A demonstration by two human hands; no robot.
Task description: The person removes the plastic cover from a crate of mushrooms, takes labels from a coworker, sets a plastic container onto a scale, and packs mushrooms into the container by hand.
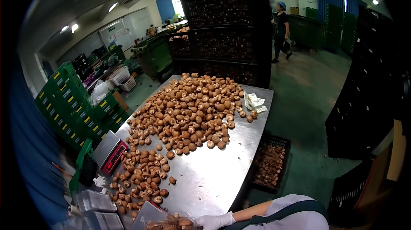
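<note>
My right hand [217,221], in a white glove, is at the bottom edge, gripping the right side of a clear plastic tray [192,217]. Brown mushrooms [172,222] lie in that tray; its lower part is cut off by the frame. The fingertips are partly hidden by the plastic. My left hand is out of sight. Beyond the tray, a smaller group of loose mushrooms [143,174] spreads over the steel table [205,183]. Farther back, a large heap of mushrooms [192,110] covers much of the tabletop.
A red-fronted scale [113,155] stands at the table's left edge, above stacked clear trays [95,201]. Paper slips [254,101] lie at the far right corner. A mushroom crate [269,165] sits on the floor. Tall crates [222,24] rise behind; a person [280,28] walks beyond.
</note>
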